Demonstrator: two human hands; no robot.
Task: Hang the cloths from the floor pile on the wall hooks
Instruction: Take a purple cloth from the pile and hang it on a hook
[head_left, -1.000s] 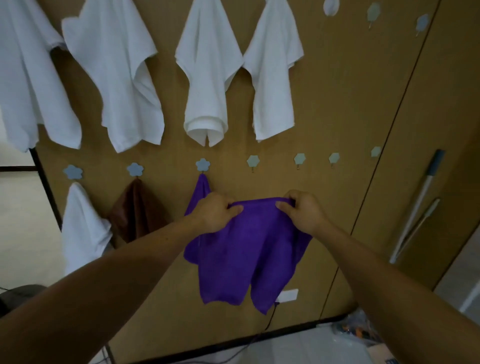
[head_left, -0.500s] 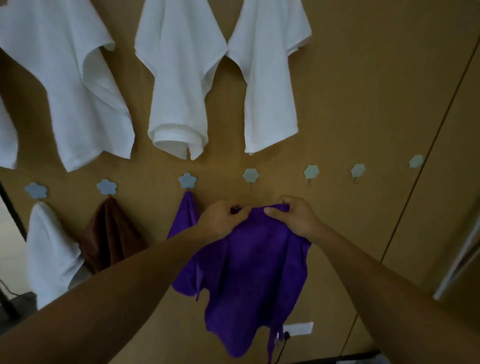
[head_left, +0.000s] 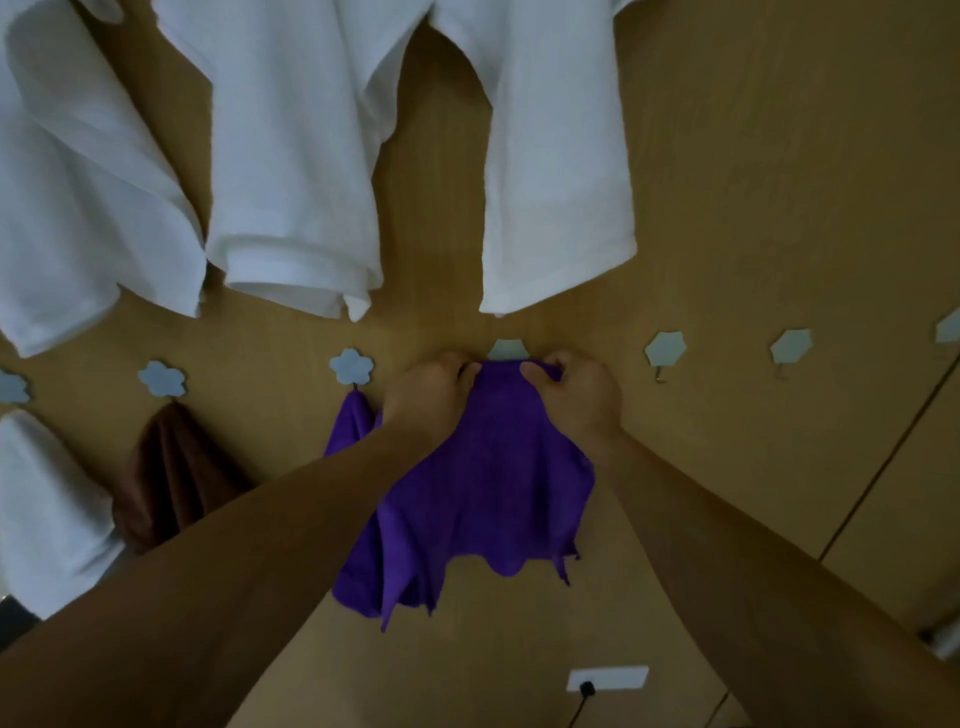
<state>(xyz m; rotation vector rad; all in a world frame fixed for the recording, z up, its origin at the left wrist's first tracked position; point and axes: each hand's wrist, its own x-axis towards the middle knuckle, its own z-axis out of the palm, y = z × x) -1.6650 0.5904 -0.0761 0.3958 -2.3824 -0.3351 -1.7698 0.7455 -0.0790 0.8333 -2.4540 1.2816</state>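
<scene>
Lower row: a dark brown cloth (head_left: 171, 467) hangs from a pale blue flower-shaped wall hook (head_left: 161, 378). I see my left hand (head_left: 426, 400) and right hand (head_left: 576, 400), fingers curled, pinching the top edge of the purple microfibre cloth (head_left: 483, 467). That edge sits against the pale hexagonal wall hook (head_left: 508, 351); the rest drapes down the tan board wall (head_left: 753, 182).

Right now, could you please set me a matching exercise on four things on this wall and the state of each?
Things:
1. brown cloth
2. purple cloth
3. hook just right of the hands
4. socket

States:
A. bare, nothing on it
B. hangs from a hook beside a white cloth
C. has a cable plugged in
D. gripped at its top edge by the left hand and right hand

Pairs: 1-B, 2-D, 3-A, 4-C.
</scene>
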